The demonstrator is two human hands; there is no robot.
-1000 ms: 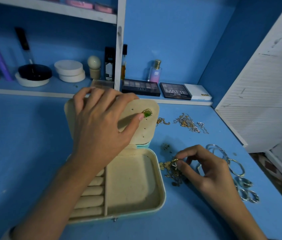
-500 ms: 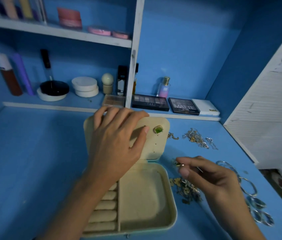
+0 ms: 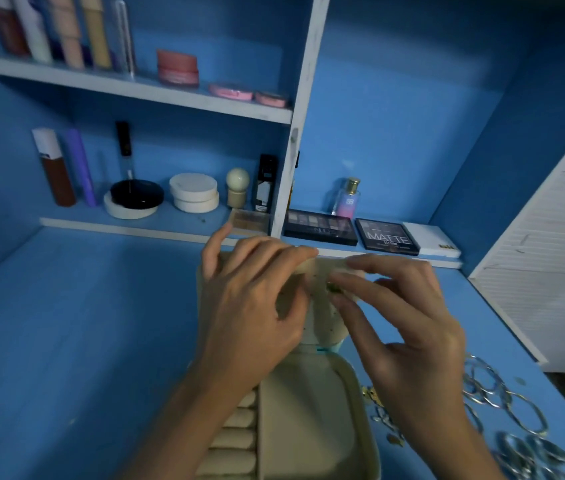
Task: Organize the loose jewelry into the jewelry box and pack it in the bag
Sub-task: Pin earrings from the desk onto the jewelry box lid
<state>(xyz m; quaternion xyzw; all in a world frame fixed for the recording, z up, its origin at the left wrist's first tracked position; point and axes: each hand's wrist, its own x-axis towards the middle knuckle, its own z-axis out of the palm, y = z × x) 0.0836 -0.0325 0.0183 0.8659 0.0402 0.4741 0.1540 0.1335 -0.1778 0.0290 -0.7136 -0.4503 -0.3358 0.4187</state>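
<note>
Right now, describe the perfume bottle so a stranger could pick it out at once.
Find the white upright divider of the shelves. Just right of it, on the low ledge, the perfume bottle stands behind a dark eyeshadow palette. Its neighbours lie flat; it is upright glass with a gold cap and pink-blue label.
</note>
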